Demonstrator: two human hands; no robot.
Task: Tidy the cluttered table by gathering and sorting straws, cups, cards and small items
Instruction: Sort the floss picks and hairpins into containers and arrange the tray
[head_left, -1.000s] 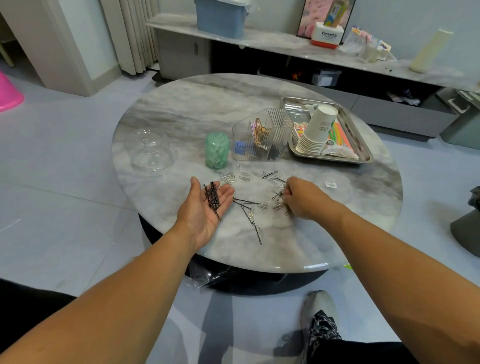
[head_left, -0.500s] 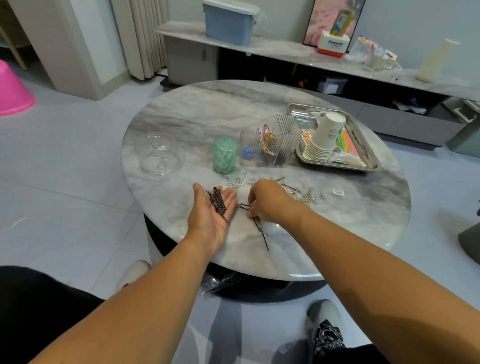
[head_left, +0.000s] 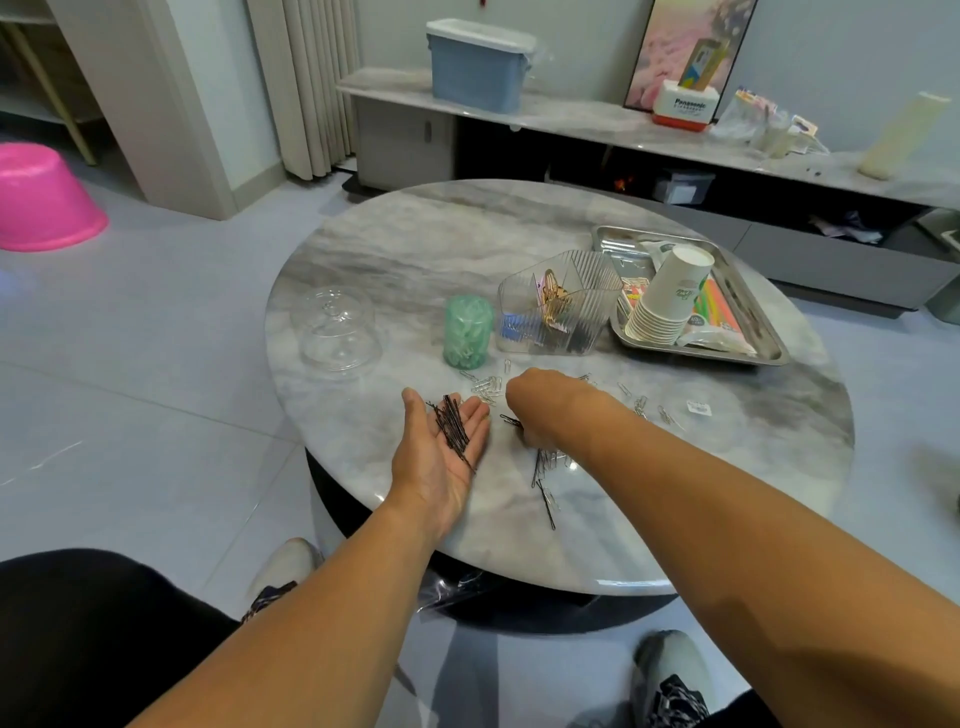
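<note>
Hairpin gathering step, by the look of it: left hand (head_left: 439, 457) lies palm-up and flat at the near edge of the worktop (head_left: 395, 260), a bundle of dark hairpins (head_left: 453, 429) resting across the palm, not gripped. Right hand (head_left: 540, 410) is knuckles-up over loose hairpins (head_left: 545, 483) on the marble, fingers curled under; can't tell if they pinch one. Paper clips (head_left: 488, 385) scattered just beyond. Next move likely: lift pins, drop them into left palm, then carry the lot to the clear organiser (head_left: 558, 306)
</note>
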